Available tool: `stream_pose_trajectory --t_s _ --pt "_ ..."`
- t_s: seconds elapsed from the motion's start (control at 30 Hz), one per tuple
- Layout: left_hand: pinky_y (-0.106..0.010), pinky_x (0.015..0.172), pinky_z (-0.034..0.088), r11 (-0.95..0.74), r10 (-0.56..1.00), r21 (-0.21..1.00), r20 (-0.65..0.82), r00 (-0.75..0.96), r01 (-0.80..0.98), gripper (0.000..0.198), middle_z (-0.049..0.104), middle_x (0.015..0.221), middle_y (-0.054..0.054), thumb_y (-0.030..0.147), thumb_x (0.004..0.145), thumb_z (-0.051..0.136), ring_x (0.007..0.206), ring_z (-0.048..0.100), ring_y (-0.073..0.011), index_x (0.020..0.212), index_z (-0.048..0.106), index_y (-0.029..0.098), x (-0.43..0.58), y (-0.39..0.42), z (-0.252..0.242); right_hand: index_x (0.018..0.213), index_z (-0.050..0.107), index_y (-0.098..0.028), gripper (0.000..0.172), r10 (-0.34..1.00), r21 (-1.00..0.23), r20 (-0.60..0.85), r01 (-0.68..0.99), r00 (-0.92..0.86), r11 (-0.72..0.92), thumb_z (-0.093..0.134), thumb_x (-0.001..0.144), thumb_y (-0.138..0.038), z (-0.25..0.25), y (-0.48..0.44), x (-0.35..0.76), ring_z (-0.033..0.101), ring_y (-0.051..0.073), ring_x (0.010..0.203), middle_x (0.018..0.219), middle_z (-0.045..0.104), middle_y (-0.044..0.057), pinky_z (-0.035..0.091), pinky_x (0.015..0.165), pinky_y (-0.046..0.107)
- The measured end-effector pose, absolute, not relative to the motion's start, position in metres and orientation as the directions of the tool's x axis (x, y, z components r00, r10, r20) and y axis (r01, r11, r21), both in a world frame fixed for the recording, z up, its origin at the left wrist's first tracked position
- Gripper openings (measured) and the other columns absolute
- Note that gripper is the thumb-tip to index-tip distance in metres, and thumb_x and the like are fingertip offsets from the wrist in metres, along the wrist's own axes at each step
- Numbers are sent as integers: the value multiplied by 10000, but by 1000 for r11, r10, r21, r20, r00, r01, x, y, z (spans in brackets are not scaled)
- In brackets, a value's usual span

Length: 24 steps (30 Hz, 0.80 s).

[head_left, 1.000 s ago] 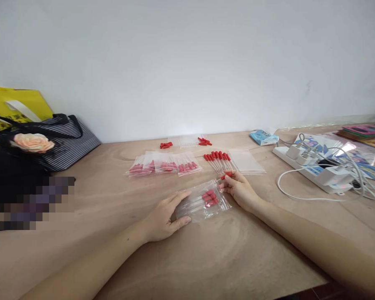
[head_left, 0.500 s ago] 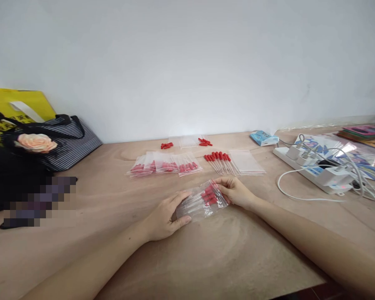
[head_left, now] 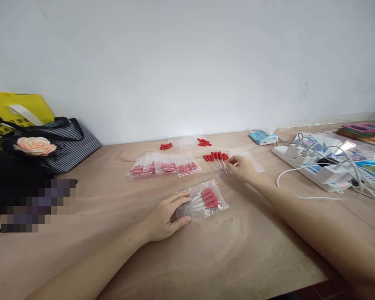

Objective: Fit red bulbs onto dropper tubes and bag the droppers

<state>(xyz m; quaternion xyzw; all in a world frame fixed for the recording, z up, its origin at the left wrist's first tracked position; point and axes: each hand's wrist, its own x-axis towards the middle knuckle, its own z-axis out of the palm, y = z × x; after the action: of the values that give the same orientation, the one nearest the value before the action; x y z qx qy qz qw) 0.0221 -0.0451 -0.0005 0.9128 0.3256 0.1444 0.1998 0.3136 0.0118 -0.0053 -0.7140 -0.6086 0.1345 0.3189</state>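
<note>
A clear zip bag (head_left: 203,202) with several red-ended droppers inside lies flat near the table's middle. My left hand (head_left: 167,216) rests on its left end, thumb and fingers around the edge. Farther back, my right hand (head_left: 242,166) has its fingertips closed at the right side of a row of loose red-ended droppers (head_left: 217,157); what they pinch is too small to make out. Behind that hand, flat clear bags (head_left: 253,160) are partly covered. Filled bags (head_left: 165,163) overlap to the left of the loose row.
Small red pieces (head_left: 166,146) lie near the wall. A blue packet (head_left: 263,136), a white power strip (head_left: 312,168) and cables occupy the right. At the left stand a striped bag (head_left: 71,143) and a yellow bag (head_left: 34,106).
My right hand has let go of the bag's right end and moved back and right to the loose droppers. My left hand stays on the bag, which now lies flatter.
</note>
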Motion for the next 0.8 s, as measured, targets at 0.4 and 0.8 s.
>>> stream_pose_trajectory --t_s 0.4,0.8 --pt "-390 981 341 -711 648 455 129 750 536 418 414 1303 -100 336 800 483 1197 381 -217 1187 442 181 23 -46 0 790 616 -120 237 919 -525 47 793 391 -310 619 554 -112 -4 71 332 567 270 899 832 633 155 421 669 269" --pt "-388 987 332 -708 652 452 123 748 543 424 411 1305 -95 352 802 479 1208 365 -216 1189 437 185 22 -45 -2 1209 213 -157 497 946 -905 60 417 318 -83 418 758 -199 -6 7 324 525 103 464 615 474 -53 472 446 235"
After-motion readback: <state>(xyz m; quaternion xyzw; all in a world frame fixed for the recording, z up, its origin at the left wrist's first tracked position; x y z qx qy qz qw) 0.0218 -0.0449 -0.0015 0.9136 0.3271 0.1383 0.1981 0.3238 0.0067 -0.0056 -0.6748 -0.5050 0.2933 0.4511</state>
